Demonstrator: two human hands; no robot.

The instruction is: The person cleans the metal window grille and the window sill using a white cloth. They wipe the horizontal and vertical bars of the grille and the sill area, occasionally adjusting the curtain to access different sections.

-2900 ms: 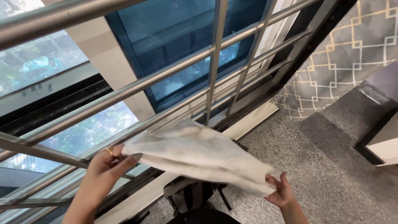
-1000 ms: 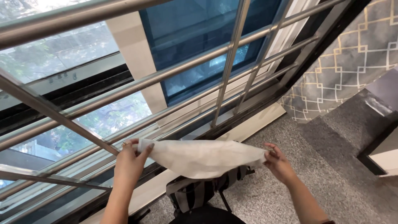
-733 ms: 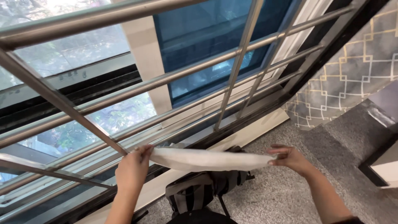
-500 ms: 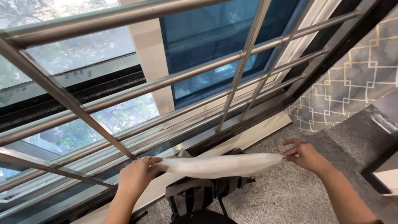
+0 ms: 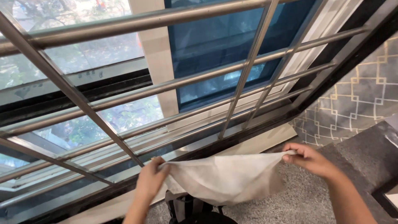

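Your left hand (image 5: 150,179) pinches one upper corner of a pale grey, creased fabric cloth (image 5: 226,178), fingers closed on its edge. Your right hand (image 5: 307,159) clamps the opposite corner between thumb and fingertips. The cloth hangs spread between both hands, sagging in the middle, held above the speckled grey stone floor (image 5: 306,201). It sits just in front of the horizontal stainless steel window rails (image 5: 174,85). A dark bag with straps (image 5: 188,209) rests on the floor directly beneath the cloth. Grey wallpaper with a gold line pattern (image 5: 358,101) covers the wall at right.
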